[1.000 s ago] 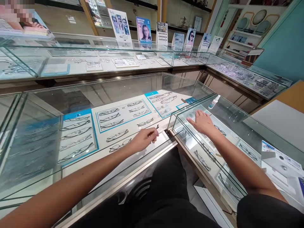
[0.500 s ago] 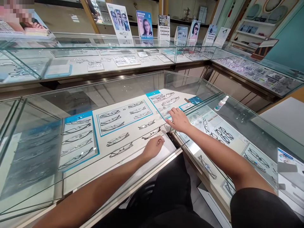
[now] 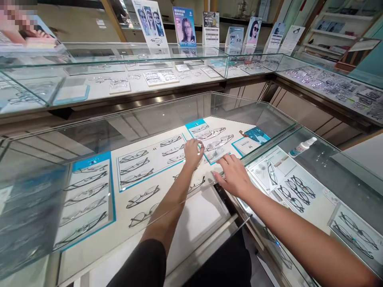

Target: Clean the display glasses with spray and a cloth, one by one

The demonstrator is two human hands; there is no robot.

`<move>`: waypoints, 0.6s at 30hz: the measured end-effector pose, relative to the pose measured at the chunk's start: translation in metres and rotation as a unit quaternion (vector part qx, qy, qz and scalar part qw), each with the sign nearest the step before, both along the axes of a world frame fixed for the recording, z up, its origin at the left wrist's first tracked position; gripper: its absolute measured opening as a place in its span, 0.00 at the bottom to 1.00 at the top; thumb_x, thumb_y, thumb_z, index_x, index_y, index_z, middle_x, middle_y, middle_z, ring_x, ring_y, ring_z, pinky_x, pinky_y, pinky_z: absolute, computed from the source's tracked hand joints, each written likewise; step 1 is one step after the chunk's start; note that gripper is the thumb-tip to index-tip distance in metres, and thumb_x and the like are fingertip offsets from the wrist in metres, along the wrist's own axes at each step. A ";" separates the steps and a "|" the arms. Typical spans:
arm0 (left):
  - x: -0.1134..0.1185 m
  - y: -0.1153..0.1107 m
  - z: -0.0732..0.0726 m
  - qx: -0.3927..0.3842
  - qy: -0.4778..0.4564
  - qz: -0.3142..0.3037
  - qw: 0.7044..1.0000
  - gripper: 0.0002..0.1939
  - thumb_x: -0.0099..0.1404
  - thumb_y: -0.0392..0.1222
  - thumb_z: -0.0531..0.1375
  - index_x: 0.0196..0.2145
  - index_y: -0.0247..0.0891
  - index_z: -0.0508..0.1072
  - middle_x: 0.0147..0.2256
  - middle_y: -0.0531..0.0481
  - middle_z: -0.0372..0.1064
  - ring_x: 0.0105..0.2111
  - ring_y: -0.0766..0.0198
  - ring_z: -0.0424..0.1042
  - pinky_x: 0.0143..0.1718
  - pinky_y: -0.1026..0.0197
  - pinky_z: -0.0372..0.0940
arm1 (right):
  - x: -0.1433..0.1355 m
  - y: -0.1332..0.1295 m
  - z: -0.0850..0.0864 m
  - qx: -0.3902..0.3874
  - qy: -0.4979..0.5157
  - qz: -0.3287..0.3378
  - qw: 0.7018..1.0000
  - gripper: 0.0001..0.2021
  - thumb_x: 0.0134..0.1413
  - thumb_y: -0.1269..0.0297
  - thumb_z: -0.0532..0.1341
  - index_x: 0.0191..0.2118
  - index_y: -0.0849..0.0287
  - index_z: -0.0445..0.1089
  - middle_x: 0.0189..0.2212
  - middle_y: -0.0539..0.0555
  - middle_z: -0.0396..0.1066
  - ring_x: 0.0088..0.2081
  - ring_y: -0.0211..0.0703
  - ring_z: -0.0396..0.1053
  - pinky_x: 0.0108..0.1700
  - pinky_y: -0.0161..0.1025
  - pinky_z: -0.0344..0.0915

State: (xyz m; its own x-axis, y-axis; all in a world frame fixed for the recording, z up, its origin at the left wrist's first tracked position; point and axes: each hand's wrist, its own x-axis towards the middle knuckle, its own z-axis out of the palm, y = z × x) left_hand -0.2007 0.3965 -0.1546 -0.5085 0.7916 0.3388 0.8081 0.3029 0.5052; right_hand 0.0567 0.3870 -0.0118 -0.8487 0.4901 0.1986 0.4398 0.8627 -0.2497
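At twelve o'clock, posters (image 3: pixel 184 27) line the far case (image 3: pixel 167 96). Inside the near case (image 3: pixel 121 229), glasses (image 3: pixel 220 142) lie at eleven o'clock from the loosely open right hand (image 3: pixel 233 174); the left hand (image 3: pixel 194 152) curls, its grip unclear.

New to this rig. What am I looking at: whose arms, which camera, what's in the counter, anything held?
No machine: a person works bare-handed, seen from a camera worn on their own head, looking forward and down. In front is a glass display case holding rows of spectacles, some on blue-edged boards. The left hand is near two of the boards, fingers curled; whether it pinches anything can't be told. The right hand has its fingers spread near where a second glass case adjoins; nothing shows in it. A white spray bottle is on that case's top.
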 end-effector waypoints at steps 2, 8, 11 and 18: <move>-0.019 0.026 0.000 -0.006 0.001 0.017 1.000 0.11 0.72 0.42 0.59 0.49 0.42 0.77 0.54 0.38 0.74 0.59 0.42 0.66 0.59 0.42 0.57 | 0.002 -0.002 0.002 -0.015 0.008 0.000 1.000 0.15 0.72 0.55 0.60 0.54 0.59 0.72 0.51 0.63 0.73 0.52 0.61 0.67 0.53 0.57 0.67; -0.059 0.088 -0.016 -0.040 -0.025 0.036 0.998 0.08 0.70 0.43 0.62 0.45 0.44 0.80 0.62 0.42 0.72 0.66 0.41 0.60 0.63 0.39 0.54 | 0.007 -0.009 0.008 -0.061 0.039 0.002 0.997 0.13 0.71 0.62 0.61 0.57 0.57 0.70 0.52 0.62 0.73 0.53 0.60 0.68 0.53 0.57 0.69; -0.066 0.110 -0.028 -0.062 -0.035 0.025 0.997 0.07 0.70 0.42 0.63 0.43 0.43 0.80 0.67 0.44 0.69 0.73 0.39 0.52 0.67 0.37 0.49 | 0.008 -0.012 0.009 -0.067 0.037 -0.002 0.997 0.14 0.71 0.64 0.61 0.58 0.58 0.68 0.54 0.63 0.72 0.55 0.61 0.68 0.53 0.59 0.70; -0.069 0.137 -0.043 -0.097 -0.049 0.013 0.994 0.06 0.67 0.39 0.63 0.37 0.36 0.80 0.67 0.38 0.69 0.75 0.32 0.46 0.68 0.32 0.42 | 0.011 -0.015 0.009 -0.100 0.050 -0.009 0.994 0.18 0.69 0.62 0.62 0.62 0.47 0.66 0.55 0.63 0.73 0.56 0.65 0.70 0.53 0.66 0.71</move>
State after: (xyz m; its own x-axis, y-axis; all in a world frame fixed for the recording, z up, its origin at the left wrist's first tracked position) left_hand -0.2701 0.5334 -0.1978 -0.5530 0.8230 0.1295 0.7482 0.4222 0.5117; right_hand 0.0673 0.3719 -0.0023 -0.8204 0.5431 0.1790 0.4187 0.7837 -0.4588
